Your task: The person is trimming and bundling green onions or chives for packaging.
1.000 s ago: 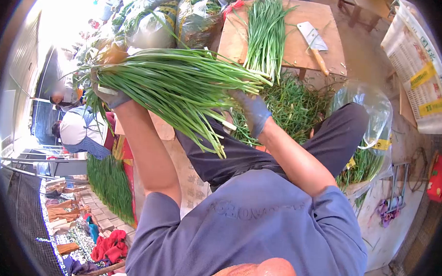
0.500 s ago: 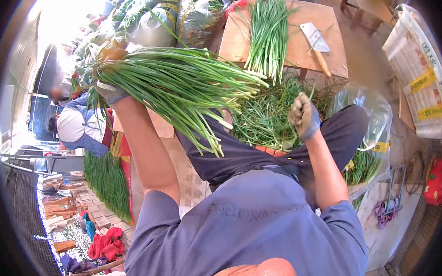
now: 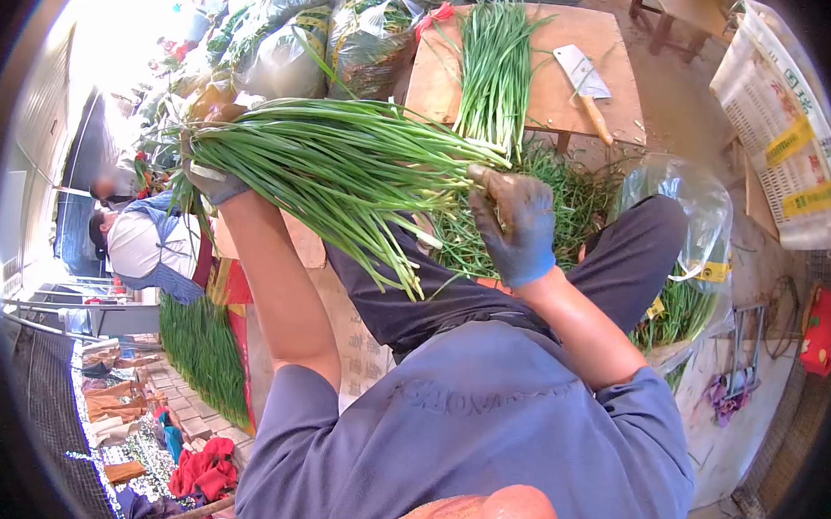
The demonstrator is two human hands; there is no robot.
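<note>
My left hand point(image 3: 214, 172), in a grey glove, is wrapped round the leafy end of a large bunch of garlic chives point(image 3: 327, 160). The bunch fans out to the right over my lap, pale stem ends outward. At those ends is my right hand point(image 3: 519, 222), also gloved and soiled at the fingers. Its thumb and fingers are apart, with the fingertips close to the stems; contact is hard to make out. Beneath it lies a heap of loose green trimmings point(image 3: 573, 196).
A low wooden table point(image 3: 431, 82) ahead bears another chive bunch point(image 3: 495, 70) and a cleaver point(image 3: 582, 71). Filled plastic bags point(image 3: 290, 58) stand at the back left. A clear bag point(image 3: 701, 215) is by my right knee. Another person point(image 3: 151, 241) sits at left near more chives point(image 3: 202, 348).
My right hand has moved left from above the trimmings to the stem ends and its closed fingers have opened. My left hand still holds the bunch in nearly the same place.
</note>
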